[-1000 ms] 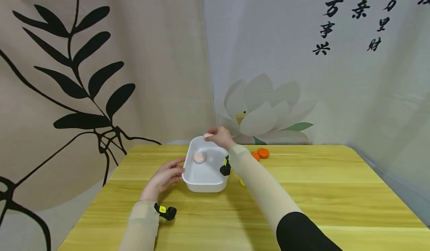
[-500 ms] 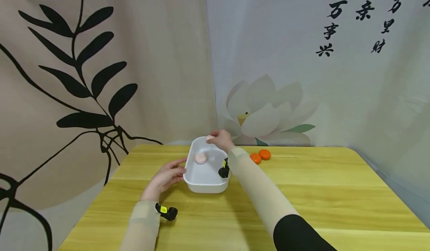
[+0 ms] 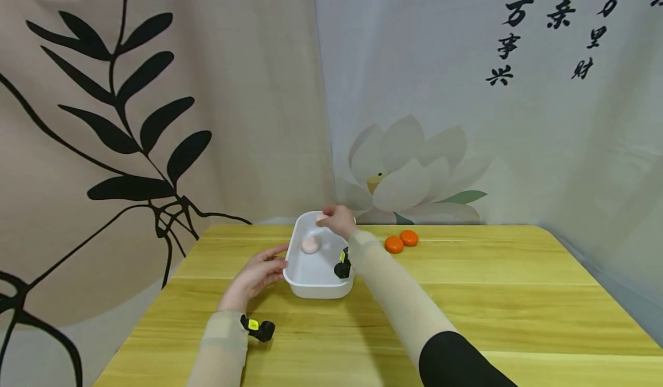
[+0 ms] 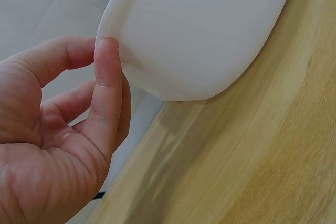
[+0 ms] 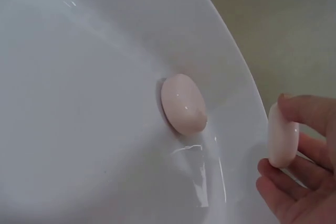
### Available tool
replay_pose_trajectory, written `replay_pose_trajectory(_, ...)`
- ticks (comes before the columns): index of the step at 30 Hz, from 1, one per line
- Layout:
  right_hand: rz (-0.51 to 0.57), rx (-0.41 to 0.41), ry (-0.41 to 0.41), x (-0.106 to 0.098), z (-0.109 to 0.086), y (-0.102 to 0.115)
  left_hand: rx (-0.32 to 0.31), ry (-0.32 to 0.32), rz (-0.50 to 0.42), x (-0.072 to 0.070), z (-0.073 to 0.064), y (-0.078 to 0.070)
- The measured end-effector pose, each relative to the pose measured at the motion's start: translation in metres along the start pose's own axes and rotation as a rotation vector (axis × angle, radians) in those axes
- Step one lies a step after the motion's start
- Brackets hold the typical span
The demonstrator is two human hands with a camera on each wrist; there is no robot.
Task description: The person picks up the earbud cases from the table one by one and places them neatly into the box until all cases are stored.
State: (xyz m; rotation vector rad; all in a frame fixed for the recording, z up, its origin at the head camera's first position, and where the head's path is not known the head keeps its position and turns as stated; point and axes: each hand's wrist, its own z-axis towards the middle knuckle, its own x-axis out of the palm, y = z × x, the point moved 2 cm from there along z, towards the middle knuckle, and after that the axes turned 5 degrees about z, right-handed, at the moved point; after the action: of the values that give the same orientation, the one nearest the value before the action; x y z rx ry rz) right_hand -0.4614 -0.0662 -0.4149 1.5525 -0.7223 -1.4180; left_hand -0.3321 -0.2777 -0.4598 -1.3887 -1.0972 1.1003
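A white plastic tub [image 3: 316, 272] stands on the wooden table. My left hand [image 3: 259, 274] is at its left side, and in the left wrist view the thumb [image 4: 107, 69] and forefinger [image 4: 63, 56] pinch the rim. One smooth pale-pink oval piece [image 5: 184, 104], like a pebble, lies inside the tub beside the wall. My right hand [image 3: 339, 222] pinches a second pale-pink oval piece [image 5: 283, 136] between thumb and fingers at the far end of the tub, by the rim. In the head view the right hand partly hides this piece.
Two flat orange round pieces [image 3: 394, 245] lie on the table [image 3: 497, 295] right of the tub, near the back edge. A printed curtain [image 3: 259, 116] hangs behind the table. Black wrist cameras [image 3: 259, 328] are strapped to both sleeves.
My right hand has lowered a little toward the far end of the tub with the pink piece. A yellow thing seen earlier beside the tub is now hidden. The left hand stays put.
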Motion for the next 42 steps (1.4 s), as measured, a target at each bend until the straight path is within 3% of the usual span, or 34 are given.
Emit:
replay_pose_trajectory(11, -0.040, 0.007, 0.021, 0.003, -0.003, -0.010, -0.022, -0.029, -0.011, 0.002, 0.000, 0.000)
replay_pose_trajectory(16, -0.063, 0.050, 0.048, 0.003, -0.003, -0.014, -0.019, -0.019, -0.004, 0.004, 0.002, -0.001)
replay_pose_trajectory(30, 0.010, 0.095, 0.049, -0.003, -0.002, -0.015, -0.018, -0.010, 0.011, 0.009, 0.005, -0.005)
replay_pose_trajectory(35, 0.015, 0.057, 0.030, -0.007, 0.000, -0.012, -0.017, -0.011, 0.009, 0.007, 0.006, -0.004)
replay_pose_trajectory(42, 0.097, -0.023, 0.101, -0.023, -0.002, -0.001, -0.014, -0.011, 0.011, 0.001, 0.001, 0.000)
